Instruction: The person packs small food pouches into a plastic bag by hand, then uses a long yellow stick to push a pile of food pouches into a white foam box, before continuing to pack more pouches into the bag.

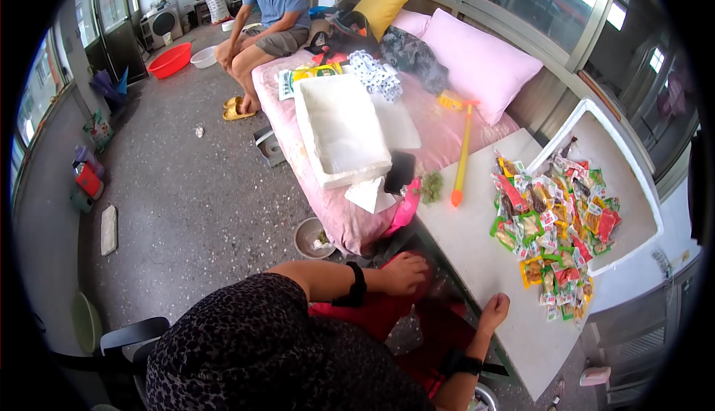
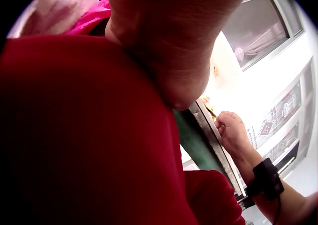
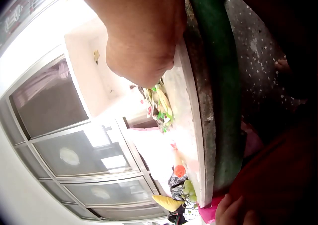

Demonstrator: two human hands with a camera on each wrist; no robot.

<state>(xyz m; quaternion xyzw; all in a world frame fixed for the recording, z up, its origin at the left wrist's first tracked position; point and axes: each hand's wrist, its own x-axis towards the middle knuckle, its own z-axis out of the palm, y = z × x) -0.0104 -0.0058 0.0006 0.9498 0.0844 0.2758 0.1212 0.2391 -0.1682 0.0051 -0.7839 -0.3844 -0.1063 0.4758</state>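
My left hand (image 1: 406,273) rests on the red-clothed knee (image 2: 89,115), fingers loosely bent. My right hand (image 1: 494,311) rests at the edge of the pale tabletop (image 1: 477,247), its fingers loosely curled with nothing visible in them; the left wrist view shows this hand (image 2: 232,130) too. To its right lies a heap of small colourful packets (image 1: 551,225), spilling from a white foam box (image 1: 629,210) tipped on its side. Only the back of the right hand (image 3: 141,51) shows in the right wrist view, so its fingertips are hidden there.
Beyond the table, a pink-covered bed (image 1: 279,117) bears a white foam tray (image 1: 342,131), a phone (image 1: 401,172) and pillows (image 1: 477,57). A yellow stick (image 1: 463,157) lies across toward the table. A seated person (image 1: 275,8) is at the back; a metal bowl (image 1: 304,241) stands on the floor.
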